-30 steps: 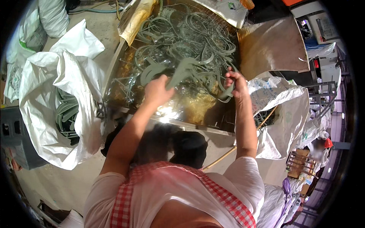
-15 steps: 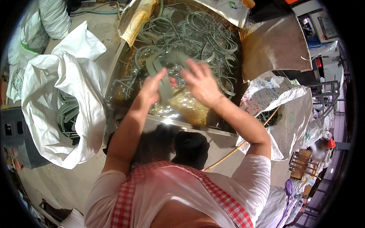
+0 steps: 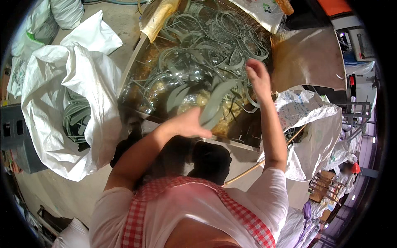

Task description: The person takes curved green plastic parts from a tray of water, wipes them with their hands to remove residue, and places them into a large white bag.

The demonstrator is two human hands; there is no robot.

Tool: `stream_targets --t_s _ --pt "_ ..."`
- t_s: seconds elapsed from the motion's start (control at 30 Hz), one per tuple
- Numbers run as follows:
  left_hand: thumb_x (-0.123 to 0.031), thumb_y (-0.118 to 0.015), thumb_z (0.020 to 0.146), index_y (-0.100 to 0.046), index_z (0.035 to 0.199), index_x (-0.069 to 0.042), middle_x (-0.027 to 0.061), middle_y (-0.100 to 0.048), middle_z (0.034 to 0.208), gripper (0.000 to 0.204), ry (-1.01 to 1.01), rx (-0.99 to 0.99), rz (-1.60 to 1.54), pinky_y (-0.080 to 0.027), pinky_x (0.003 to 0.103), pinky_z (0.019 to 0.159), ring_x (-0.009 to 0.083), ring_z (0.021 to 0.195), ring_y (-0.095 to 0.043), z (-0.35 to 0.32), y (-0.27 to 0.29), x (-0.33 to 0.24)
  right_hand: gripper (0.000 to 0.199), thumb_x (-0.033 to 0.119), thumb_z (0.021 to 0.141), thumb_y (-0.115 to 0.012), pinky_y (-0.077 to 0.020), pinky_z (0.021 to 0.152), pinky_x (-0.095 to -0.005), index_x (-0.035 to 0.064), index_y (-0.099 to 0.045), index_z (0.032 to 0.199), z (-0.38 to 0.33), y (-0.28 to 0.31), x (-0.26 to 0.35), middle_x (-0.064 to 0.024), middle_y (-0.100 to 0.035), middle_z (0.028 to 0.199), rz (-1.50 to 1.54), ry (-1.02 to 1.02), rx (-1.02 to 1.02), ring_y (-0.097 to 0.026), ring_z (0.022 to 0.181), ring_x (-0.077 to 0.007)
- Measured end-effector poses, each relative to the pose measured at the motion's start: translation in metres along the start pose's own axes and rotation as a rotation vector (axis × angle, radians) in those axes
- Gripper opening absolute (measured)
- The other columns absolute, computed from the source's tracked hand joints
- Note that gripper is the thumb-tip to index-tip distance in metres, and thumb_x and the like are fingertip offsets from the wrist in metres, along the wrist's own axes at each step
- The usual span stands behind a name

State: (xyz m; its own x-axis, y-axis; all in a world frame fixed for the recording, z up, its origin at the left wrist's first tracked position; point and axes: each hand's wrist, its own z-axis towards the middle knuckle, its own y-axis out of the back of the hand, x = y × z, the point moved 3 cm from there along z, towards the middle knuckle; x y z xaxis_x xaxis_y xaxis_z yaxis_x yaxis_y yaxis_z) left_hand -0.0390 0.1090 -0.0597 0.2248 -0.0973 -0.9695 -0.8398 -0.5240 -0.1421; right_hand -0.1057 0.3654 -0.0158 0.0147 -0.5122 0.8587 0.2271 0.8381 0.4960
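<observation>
Alongside, white sacks (image 3: 99, 124) flank the grey-green strips (image 3: 217, 103).

Grey-green strips (image 3: 218, 101), red-and-white checked apron (image 3: 251, 215), white shirt (image 3: 266, 192), white sack (image 3: 35, 103) at left, mottled tan-brown sheet (image 3: 308, 58) at upper right, yellowish-tan stick (image 3: 245, 173), orange panel (image 3: 334, 7).

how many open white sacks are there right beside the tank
2: a left sack, to the left of the tank, and a right sack, to its right. Others may be hidden behind them or the tank's far side.
</observation>
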Motion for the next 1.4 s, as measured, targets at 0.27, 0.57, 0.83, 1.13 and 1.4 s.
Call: stream_targets --t_s 0.27,0.57,0.83,1.13,1.4 --pt "-0.019 -0.069 0.062 -0.049 0.107 -0.001 0.0187 -0.061 0.087 0.052 -0.055 0.349 0.489 -0.047 0.039 0.074 0.0320 0.081 -0.060 -0.013 -0.025 -0.019 0.056 0.044 0.089 -0.051 -0.0470 0.075 -0.0329 -0.0004 -0.045 0.123 0.048 -0.073 -0.078 -0.0127 -0.059 0.105 0.226 -0.776 0.537 -0.058 0.089 -0.0224" --pt "-0.013 -0.079 0.060 -0.057 0.098 0.001 0.0033 -0.061 0.089 0.046 -0.021 0.022 -0.049 -0.046 0.030 0.073 0.0155 0.081 -0.058 -0.038 0.049 -0.022 0.030 0.030 0.079 -0.064 -0.0456 0.068 -0.0403 0.0032 -0.058 0.091 0.062 -0.032 -0.076 -0.0172 -0.062 0.079 -0.717 -0.138 0.230 -0.060 0.077 -0.0311" --pt "-0.013 -0.067 0.075 -0.048 0.114 -0.003 0.0045 -0.055 0.083 0.044 -0.386 -0.600 -0.843 -0.045 0.033 0.075 0.0192 0.077 -0.055 -0.014 0.084 -0.016 0.012 0.012 0.083 -0.055 -0.0415 0.057 -0.0367 0.0019 -0.053 0.089 0.000 0.049 -0.120 -0.0096 -0.053 0.070 -0.267 0.047 -0.422 -0.051 0.061 -0.0223" --pt "-0.008 -0.067 0.076 -0.053 0.098 -0.004 0.0086 -0.060 0.083 0.026 -0.371 -0.650 -1.000 -0.048 0.036 0.073 0.0224 0.078 -0.061 0.000 0.075 -0.006 0.032 0.035 0.095 -0.045 -0.0425 0.062 -0.0257 0.0107 -0.052 0.114 0.007 0.043 -0.115 0.0003 -0.051 0.075 1.040 -0.274 -0.434 -0.048 0.066 -0.0108" --pt "-0.023 -0.081 0.065 -0.056 0.106 0.000 0.0088 -0.064 0.091 0.053 -0.270 -0.353 -0.597 -0.048 0.031 0.078 0.0183 0.081 -0.062 0.010 0.036 -0.014 0.075 -0.016 0.061 -0.057 -0.0428 0.082 -0.0281 0.0099 -0.043 0.130 0.005 -0.027 0.034 -0.0093 -0.052 0.097 -0.427 0.346 0.332 -0.052 0.090 -0.0216"
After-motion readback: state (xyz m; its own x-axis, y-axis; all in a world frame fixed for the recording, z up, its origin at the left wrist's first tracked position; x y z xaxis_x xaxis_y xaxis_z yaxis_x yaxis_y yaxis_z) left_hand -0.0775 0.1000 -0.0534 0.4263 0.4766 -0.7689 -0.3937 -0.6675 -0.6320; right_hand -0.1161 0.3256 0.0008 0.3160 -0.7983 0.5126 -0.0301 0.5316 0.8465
